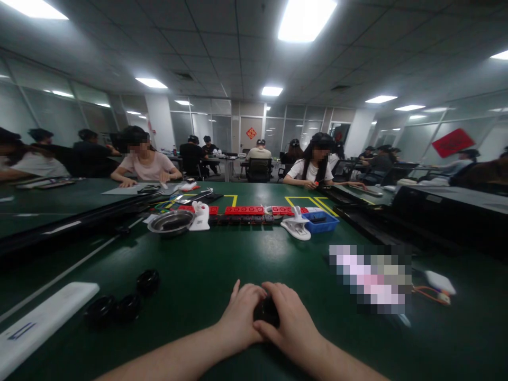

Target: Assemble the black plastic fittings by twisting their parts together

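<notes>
My left hand (246,312) and my right hand (291,315) meet low in the middle of the view, just over the green table (186,338). Both are curled around a small black rounded part (268,311), gripping it from either side. Fingers cover most of this part, so its exact kind cannot be made out. To the left lie three glossy black round pieces: one farther back (148,282), and two side by side, a larger one (100,310) and a smaller one (128,307).
Ahead stand a metal bowl (171,223), white clamps (200,216) (297,224), a red row of blocks (244,210) and a blue tray (319,222). A long white piece (47,325) lies left. Wired parts (440,283) lie right. Two people sit across the table.
</notes>
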### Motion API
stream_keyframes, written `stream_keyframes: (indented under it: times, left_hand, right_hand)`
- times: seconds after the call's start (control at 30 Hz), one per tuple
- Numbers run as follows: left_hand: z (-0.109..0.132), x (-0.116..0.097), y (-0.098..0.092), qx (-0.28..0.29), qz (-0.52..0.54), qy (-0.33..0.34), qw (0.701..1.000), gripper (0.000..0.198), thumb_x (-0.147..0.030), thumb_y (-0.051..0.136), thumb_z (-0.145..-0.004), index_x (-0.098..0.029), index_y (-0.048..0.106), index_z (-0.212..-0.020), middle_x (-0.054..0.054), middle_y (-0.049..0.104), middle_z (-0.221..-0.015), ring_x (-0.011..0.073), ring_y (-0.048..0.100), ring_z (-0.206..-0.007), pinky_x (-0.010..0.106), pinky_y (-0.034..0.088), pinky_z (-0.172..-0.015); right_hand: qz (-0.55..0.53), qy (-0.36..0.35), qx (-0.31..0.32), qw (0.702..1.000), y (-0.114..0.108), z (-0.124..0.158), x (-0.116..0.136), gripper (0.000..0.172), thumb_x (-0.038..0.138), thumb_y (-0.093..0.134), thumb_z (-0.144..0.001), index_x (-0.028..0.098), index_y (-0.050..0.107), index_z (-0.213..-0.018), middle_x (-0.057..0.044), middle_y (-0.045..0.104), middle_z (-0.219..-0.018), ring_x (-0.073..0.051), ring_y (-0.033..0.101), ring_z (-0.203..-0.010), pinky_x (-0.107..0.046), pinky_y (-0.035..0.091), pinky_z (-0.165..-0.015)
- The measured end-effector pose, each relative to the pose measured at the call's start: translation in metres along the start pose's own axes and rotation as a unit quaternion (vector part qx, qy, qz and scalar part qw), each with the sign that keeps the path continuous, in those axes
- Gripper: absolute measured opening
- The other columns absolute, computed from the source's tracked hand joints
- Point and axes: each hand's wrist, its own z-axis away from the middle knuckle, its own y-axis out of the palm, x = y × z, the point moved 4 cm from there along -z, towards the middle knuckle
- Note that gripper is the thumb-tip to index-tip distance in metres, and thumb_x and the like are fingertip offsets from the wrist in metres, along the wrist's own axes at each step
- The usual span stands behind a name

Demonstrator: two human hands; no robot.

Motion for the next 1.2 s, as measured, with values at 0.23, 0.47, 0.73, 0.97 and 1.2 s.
stream_keyframes:
  times: [0.23, 0.47, 0.73, 0.97, 1.2]
  left_hand:
    - [0.001, 0.002, 0.000, 0.004, -0.005, 0.000, 1.000, 0.044, -0.029, 0.064, -0.055, -0.024, 0.053, -0.097, 0.003, 0.054, -0.103, 0.0254, 0.044, -0.104, 0.054, 0.004, -0.101]
    - [0.002, 0.001, 0.000, -0.007, -0.008, 0.003, 1.000, 0.042, -0.038, 0.064, -0.057, -0.024, 0.053, -0.095, 0.002, 0.056, -0.099, 0.0241, 0.046, -0.101, 0.052, 0.004, -0.101]
    - [0.001, 0.006, 0.002, 0.007, -0.017, 0.010, 1.000, 0.044, -0.036, 0.064, -0.056, -0.024, 0.053, -0.097, 0.003, 0.054, -0.103, 0.0252, 0.044, -0.104, 0.052, 0.002, -0.101]
    - [0.000, 0.001, -0.002, -0.001, -0.017, 0.006, 1.000, 0.043, -0.043, 0.066, -0.053, -0.022, 0.055, -0.089, 0.003, 0.055, -0.095, 0.0247, 0.047, -0.098, 0.051, 0.006, -0.101]
    - [-0.001, 0.006, 0.001, 0.005, -0.008, 0.015, 1.000, 0.054, -0.040, 0.067, -0.052, -0.024, 0.052, -0.102, 0.004, 0.053, -0.103, 0.0255, 0.045, -0.102, 0.053, 0.004, -0.100]
  right_hand:
    - [-0.018, -0.068, -0.007, 0.998, -0.009, 0.002, 0.012, 0.050, 0.012, 0.053, -0.058, 0.015, 0.043, -0.107, -0.009, 0.051, -0.107, -0.024, 0.046, -0.099, -0.039, 0.036, -0.088]
    - [0.012, -0.027, -0.038, 0.999, 0.002, 0.000, 0.005, 0.039, 0.017, 0.052, -0.067, 0.017, 0.044, -0.105, -0.009, 0.053, -0.096, -0.023, 0.050, -0.089, -0.040, 0.041, -0.080]
    - [-0.002, -0.034, -0.012, 0.999, -0.010, 0.006, 0.012, 0.054, 0.017, 0.056, -0.061, 0.017, 0.040, -0.113, -0.011, 0.046, -0.114, -0.026, 0.043, -0.105, -0.041, 0.035, -0.090]
    - [0.023, -0.009, 0.009, 1.000, 0.002, -0.002, 0.003, 0.043, 0.018, 0.058, -0.063, 0.017, 0.048, -0.105, -0.008, 0.055, -0.096, -0.023, 0.051, -0.089, -0.039, 0.041, -0.080]
    - [-0.036, -0.070, 0.015, 0.997, -0.011, 0.004, 0.012, 0.053, 0.014, 0.054, -0.062, 0.016, 0.040, -0.113, -0.010, 0.048, -0.113, -0.024, 0.045, -0.104, -0.040, 0.035, -0.091]
